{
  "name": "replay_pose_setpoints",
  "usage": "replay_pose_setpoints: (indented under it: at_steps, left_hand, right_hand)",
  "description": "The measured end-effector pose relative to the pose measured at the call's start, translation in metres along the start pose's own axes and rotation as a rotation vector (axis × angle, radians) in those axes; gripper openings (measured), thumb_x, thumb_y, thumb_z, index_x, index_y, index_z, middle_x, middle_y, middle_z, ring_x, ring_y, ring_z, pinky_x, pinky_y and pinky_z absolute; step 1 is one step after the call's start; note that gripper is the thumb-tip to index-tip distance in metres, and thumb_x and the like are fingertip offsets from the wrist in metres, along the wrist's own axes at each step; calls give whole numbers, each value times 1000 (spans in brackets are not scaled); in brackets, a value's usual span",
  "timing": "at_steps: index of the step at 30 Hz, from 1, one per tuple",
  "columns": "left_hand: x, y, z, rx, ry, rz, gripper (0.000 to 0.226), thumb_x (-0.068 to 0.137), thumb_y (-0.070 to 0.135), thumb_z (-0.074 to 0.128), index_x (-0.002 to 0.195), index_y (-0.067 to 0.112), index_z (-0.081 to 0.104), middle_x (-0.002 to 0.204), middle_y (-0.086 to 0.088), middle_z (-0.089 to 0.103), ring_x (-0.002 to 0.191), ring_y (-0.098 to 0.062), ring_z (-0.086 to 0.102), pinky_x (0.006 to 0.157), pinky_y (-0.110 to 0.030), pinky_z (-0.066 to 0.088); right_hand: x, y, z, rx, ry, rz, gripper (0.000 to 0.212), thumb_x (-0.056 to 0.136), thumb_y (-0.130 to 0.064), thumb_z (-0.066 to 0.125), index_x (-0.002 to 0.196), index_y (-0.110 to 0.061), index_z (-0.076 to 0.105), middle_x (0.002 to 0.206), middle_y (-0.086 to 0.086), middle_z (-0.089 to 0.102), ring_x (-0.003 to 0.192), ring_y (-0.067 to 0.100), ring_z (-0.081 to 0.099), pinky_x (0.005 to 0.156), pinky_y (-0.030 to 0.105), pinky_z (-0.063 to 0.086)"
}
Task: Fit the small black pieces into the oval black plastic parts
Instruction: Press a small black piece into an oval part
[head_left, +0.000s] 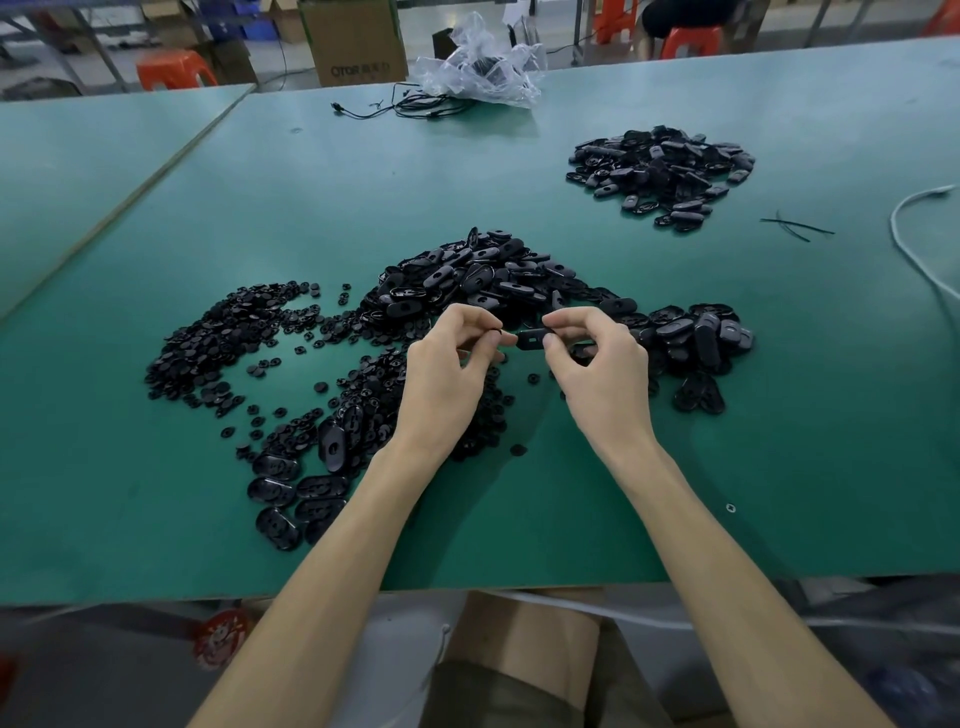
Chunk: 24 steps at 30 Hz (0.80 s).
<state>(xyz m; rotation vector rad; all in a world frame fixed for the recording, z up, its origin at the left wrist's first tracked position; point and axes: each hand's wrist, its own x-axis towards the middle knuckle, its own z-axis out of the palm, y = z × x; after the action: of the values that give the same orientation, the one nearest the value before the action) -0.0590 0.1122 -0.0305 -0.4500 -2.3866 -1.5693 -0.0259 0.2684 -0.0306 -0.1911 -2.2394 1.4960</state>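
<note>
My left hand (447, 369) pinches a small black piece (496, 332) between thumb and fingertips. My right hand (597, 364) grips an oval black plastic part (531, 340) with its holed face toward me, a short gap from the small piece. Both hands hover just above the green table (519, 514). Behind them lies a big heap of oval parts (483, 275). A spread of small round black pieces (234, 348) covers the table to the left. More oval parts (696, 338) lie to the right of my right hand.
A separate pile of oval parts (662, 171) sits at the far right. A crumpled clear plastic bag (483, 65) and black cables (410, 106) lie at the far edge. A white cord (914, 244) runs along the right side. Several oval parts (296, 493) lie near the front left.
</note>
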Motion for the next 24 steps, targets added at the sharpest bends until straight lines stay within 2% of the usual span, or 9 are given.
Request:
replay_pose_setpoints:
  at_steps: [6,9,14,17,19,21,24]
  left_hand:
    - [-1,1,-1,4,12,3,12,100,11,66,103,21,59,88,15,78,85,2,71,72,-8,46]
    - [-1,2,-1,19,12,9,10,101,12,64,105,22,63,88,15,77,89,0,71,74,-15,48]
    - [-1,3,-1,38,6,42,17,101,11,64,107,25,72,89,14,75,86,-2,71,81,-27,54]
    - [-3,2,-1,-3,-19,39,18,100,11,67,111,24,69,88,12,76,81,-6,72,80,-23,55]
    - [-3,1,-1,-3,-32,33,15,99,12,69,110,22,65,86,13,77,80,-7,73,79,-19,53]
    - [-2,1,0,-4,-49,25,12,98,12,70,104,21,64,86,16,77,80,-5,73,79,-16,53]
    - [-2,1,0,7,-65,36,11,96,12,73,98,21,68,85,15,76,84,-3,72,81,-14,52]
  right_hand:
    - [-1,-1,0,7,33,-5,17,97,-14,68,105,-29,71,94,-14,70,106,20,64,94,41,54]
    - [0,0,-1,10,40,2,17,97,-14,68,106,-28,72,94,-13,70,104,21,64,92,44,55]
    - [-1,1,-1,15,34,7,17,97,-15,68,105,-30,71,94,-14,70,104,20,64,92,44,55]
    - [-1,2,-1,13,23,6,16,97,-16,69,103,-31,72,92,-15,71,101,21,65,91,45,56]
    - [-1,2,-1,16,23,-11,16,97,-14,70,102,-29,74,90,-15,72,95,13,67,89,39,56]
    - [0,2,-2,37,24,-26,17,96,-11,71,102,-26,75,91,-15,73,89,5,68,86,26,56]
    - [-1,2,-2,52,-1,-36,17,95,-9,72,103,-24,75,93,-15,74,88,2,68,82,15,54]
